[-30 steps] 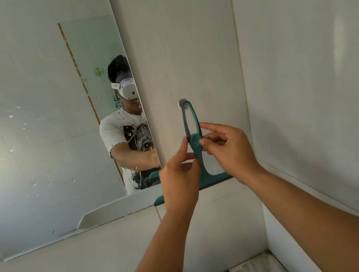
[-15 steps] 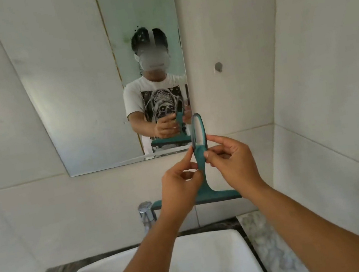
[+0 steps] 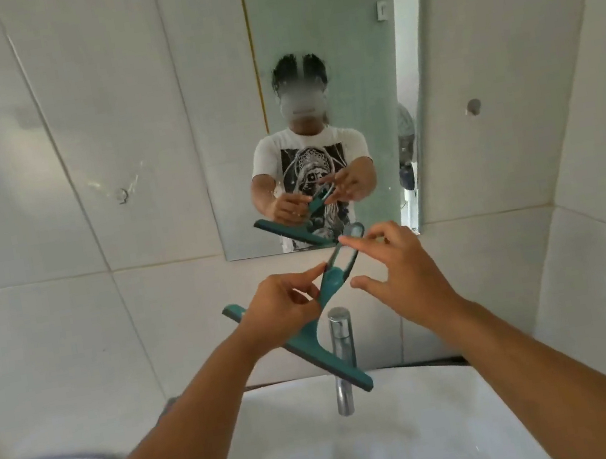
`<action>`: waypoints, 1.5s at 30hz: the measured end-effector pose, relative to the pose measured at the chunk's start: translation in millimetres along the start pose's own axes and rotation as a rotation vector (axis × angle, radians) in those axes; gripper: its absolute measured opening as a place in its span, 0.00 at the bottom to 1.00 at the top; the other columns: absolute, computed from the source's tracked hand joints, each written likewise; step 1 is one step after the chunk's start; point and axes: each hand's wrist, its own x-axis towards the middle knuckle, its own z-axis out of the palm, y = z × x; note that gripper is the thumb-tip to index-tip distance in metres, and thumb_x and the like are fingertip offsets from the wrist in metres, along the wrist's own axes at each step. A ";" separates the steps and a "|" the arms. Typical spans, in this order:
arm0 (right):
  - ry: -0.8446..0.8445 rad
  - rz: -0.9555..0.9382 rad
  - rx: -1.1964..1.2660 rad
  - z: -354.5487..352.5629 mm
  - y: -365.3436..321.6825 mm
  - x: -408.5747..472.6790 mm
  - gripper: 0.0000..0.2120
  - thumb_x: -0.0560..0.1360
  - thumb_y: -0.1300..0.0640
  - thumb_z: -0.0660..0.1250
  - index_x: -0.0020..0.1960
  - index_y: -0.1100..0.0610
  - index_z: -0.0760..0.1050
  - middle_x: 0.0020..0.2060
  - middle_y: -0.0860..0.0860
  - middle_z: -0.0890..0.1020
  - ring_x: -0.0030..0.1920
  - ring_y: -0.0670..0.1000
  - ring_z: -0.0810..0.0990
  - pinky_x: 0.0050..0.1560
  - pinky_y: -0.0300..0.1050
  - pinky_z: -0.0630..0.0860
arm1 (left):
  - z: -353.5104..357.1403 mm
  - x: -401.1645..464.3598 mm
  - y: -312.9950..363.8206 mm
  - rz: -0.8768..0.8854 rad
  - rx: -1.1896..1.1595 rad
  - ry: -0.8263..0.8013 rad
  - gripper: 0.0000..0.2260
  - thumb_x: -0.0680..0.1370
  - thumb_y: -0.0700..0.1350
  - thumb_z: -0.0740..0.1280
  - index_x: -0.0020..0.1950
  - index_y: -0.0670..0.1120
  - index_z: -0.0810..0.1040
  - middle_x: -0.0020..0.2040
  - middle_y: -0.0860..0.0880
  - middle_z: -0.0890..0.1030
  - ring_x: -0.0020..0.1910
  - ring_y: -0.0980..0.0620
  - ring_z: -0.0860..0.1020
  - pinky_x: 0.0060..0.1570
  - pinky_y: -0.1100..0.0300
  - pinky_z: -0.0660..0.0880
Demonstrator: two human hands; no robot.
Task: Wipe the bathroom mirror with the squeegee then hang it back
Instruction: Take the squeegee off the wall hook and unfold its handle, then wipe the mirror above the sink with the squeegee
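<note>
The left hand [image 3: 282, 308] pinches the teal squeegee [image 3: 309, 331] by the bottom of its loop handle. The squeegee is up in the air, tilted, just below the mirror [image 3: 314, 108] and above the white sink [image 3: 366, 437]. Its blade end hangs in front of the shiny tap [image 3: 343, 362]. The right hand [image 3: 399, 273] is spread wide with its fingers loose, holding nothing, though one fingertip is right by the top of the loop. A small round hook [image 3: 473, 107] sits on the tiled wall [image 3: 501, 39] to the right of the mirror.

Squeegee [image 3: 311, 331] above sink [image 3: 424, 428], before mirror [image 3: 327, 66].
</note>
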 end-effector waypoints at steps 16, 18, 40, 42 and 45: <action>-0.274 -0.136 0.024 32.3 -65.3 32.8 0.22 0.68 0.51 0.77 0.61 0.49 0.79 0.48 0.44 0.75 0.49 0.45 0.72 0.50 0.41 0.72 | -85.8 -26.3 -37.5 0.117 0.291 -0.017 0.21 0.75 0.39 0.71 0.67 0.54 0.78 0.50 0.56 0.84 0.45 0.55 0.81 0.55 0.55 0.81; -0.261 -0.076 0.069 37.6 -67.0 30.9 0.22 0.68 0.52 0.77 0.60 0.50 0.79 0.48 0.43 0.75 0.46 0.43 0.73 0.49 0.39 0.71 | -89.4 -29.7 -39.7 0.146 0.322 0.054 0.20 0.76 0.41 0.71 0.67 0.53 0.77 0.52 0.54 0.83 0.47 0.57 0.80 0.56 0.58 0.80; 0.162 0.388 0.486 90.1 -87.1 -15.0 0.18 0.72 0.50 0.74 0.57 0.52 0.72 0.49 0.48 0.79 0.46 0.45 0.77 0.41 0.30 0.72 | -16.6 -11.4 -11.9 -0.176 -0.506 0.647 0.17 0.75 0.43 0.73 0.65 0.49 0.80 0.51 0.53 0.85 0.42 0.57 0.83 0.35 0.71 0.77; 0.133 0.412 0.530 86.8 -84.2 -17.9 0.18 0.72 0.49 0.73 0.58 0.50 0.70 0.48 0.47 0.79 0.44 0.45 0.79 0.38 0.28 0.73 | -13.9 -5.8 -9.5 -0.161 -0.527 0.597 0.18 0.75 0.41 0.73 0.65 0.49 0.80 0.50 0.53 0.85 0.43 0.57 0.84 0.35 0.72 0.76; 0.089 0.433 0.611 80.3 -75.6 -18.3 0.18 0.74 0.48 0.71 0.60 0.48 0.68 0.50 0.46 0.80 0.41 0.46 0.82 0.39 0.27 0.76 | -13.7 3.4 -5.3 -0.118 -0.499 0.486 0.18 0.75 0.39 0.72 0.64 0.48 0.80 0.49 0.53 0.85 0.46 0.54 0.84 0.38 0.71 0.78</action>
